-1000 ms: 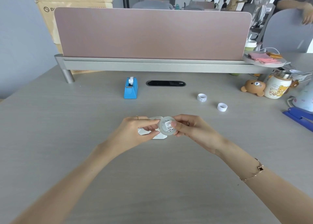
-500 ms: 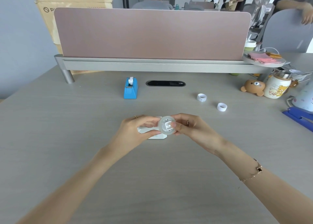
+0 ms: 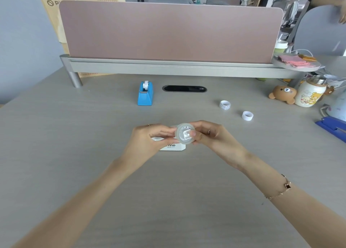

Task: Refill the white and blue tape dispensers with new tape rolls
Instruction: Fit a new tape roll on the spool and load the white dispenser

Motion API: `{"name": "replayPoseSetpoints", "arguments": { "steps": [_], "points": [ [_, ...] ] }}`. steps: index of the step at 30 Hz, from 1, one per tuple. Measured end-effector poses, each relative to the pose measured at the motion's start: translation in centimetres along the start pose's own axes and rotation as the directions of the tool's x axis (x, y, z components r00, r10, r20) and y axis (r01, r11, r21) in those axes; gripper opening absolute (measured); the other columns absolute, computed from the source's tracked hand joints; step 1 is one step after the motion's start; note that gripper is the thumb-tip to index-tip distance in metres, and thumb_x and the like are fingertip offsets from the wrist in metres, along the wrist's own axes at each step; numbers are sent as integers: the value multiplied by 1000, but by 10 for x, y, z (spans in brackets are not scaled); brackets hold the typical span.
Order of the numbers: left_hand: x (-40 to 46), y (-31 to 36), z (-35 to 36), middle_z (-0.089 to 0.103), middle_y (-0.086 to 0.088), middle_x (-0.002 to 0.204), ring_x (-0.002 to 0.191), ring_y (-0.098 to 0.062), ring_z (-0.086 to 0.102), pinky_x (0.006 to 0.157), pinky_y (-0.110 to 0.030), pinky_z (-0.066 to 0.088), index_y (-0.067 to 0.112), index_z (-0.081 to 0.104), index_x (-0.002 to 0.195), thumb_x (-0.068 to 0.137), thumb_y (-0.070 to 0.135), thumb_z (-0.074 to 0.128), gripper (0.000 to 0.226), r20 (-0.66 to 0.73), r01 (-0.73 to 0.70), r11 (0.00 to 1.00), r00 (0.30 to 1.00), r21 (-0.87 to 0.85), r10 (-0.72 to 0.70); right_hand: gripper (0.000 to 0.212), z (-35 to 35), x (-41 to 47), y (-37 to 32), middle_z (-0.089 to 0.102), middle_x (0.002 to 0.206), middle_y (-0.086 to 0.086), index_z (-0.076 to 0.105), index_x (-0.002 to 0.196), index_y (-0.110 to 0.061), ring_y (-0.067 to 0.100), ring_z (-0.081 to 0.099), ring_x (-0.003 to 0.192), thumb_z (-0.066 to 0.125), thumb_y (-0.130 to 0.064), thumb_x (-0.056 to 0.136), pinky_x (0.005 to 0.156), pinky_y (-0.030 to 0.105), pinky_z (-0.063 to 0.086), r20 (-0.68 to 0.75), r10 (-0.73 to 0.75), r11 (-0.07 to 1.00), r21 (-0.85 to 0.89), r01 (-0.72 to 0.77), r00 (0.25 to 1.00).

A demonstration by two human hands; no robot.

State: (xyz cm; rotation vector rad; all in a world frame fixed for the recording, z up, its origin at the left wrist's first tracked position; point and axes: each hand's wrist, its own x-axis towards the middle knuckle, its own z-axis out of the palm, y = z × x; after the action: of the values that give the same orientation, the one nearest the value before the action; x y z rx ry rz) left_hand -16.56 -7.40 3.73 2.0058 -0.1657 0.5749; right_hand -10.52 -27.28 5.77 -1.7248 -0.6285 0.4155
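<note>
Where hands (image 3: 149,139) (image 3: 209,135) meet, white dispenser (image 3: 175,147) mostly hides.

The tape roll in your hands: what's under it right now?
Under the tape roll sits the white dispenser on the desk; only its front face with lettering shows. The left hand and right hand hide its top and holder slot.

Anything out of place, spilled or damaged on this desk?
Nothing stands out. Both hands, left and right, hold the tape roll just above the white dispenser. The blue dispenser stands upright, and two small rolls lie loose on the desk, apart from each other.
</note>
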Motion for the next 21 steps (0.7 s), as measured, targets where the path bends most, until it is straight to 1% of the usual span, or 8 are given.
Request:
{"name": "replayPoseSetpoints", "arguments": {
  "steps": [4, 7, 9, 10, 12, 15, 17, 21],
  "points": [
    [-4, -5, 5, 74, 14, 80, 76, 0, 69, 72, -14, 50, 12, 76, 73, 69, 9, 81, 7, -1, -143, 987, 990, 78, 143, 25, 0, 0, -4, 73, 106, 6, 65, 115, -11, 4, 68, 86, 58, -19, 93, 79, 15, 50, 0, -15, 1000, 22, 15, 1000],
    [-9, 0, 6, 75, 6, 76, 74, -8, 71, 71, -16, 51, 16, 70, 73, 77, 12, 76, 8, 10, -6, 996, 1000, -87, 7, 25, 1, -1, -7, 73, 106, 7, 64, 115, -11, 14, 69, 96, 59, -17, 92, 86, 22, 53, -15, -69, 997, 25, 69, 998],
    [-8, 7, 3, 71, 2, 78, 75, -10, 69, 71, -17, 50, 14, 59, 85, 86, 21, 65, 9, 79, 109, 971, 992, -214, -94, 24, 0, -1, -7, 74, 104, 5, 63, 114, -11, 17, 68, 99, 61, -15, 90, 91, 25, 53, -26, -99, 995, -8, 99, 995],
    [-6, 10, 1, 68, 5, 79, 74, -7, 66, 70, -17, 48, 13, 55, 92, 90, 26, 57, 13, 110, 144, 962, 987, -231, -121, 24, 0, -1, -7, 73, 103, 5, 63, 113, -10, 15, 68, 99, 61, -13, 90, 91, 24, 52, -28, -111, 993, -31, 110, 993],
    [1, 12, -1, 63, 14, 80, 71, -3, 57, 68, -15, 43, 19, 57, 99, 92, 37, 45, 23, 145, 182, 967, 977, -176, -157, 25, -2, -1, -7, 72, 104, 4, 63, 113, -12, 13, 67, 99, 63, -12, 89, 91, 22, 51, -25, -144, 984, -110, 140, 989],
    [9, 16, -3, 56, 18, 71, 61, -1, 48, 60, -12, 37, 25, 62, 88, 91, 45, 44, 28, 187, 246, 964, 956, -98, -225, 27, -4, 1, -7, 67, 101, -7, 63, 113, -21, 8, 63, 95, 65, -14, 87, 90, 14, 46, -2, -227, 921, -325, 214, 974],
    [13, 21, -2, 47, 17, 56, 55, -3, 40, 54, -14, 33, 25, 59, 79, 95, 41, 48, 25, 236, 287, 955, 936, -82, -261, 28, -4, 2, -8, 63, 97, -16, 60, 111, -26, 7, 61, 94, 66, -15, 86, 88, 11, 45, 3, -249, 894, -385, 231, 969],
    [18, 24, -2, 35, 14, 50, 50, -7, 31, 52, -15, 31, 25, 62, 79, 95, 31, 50, 21, 322, 396, 908, 885, -138, -337, 20, -4, 6, -8, 68, 100, -2, 63, 106, -14, 10, 62, 93, 66, -13, 87, 88, 17, 48, 18, -279, 860, -441, 258, 960]
  ]
}}
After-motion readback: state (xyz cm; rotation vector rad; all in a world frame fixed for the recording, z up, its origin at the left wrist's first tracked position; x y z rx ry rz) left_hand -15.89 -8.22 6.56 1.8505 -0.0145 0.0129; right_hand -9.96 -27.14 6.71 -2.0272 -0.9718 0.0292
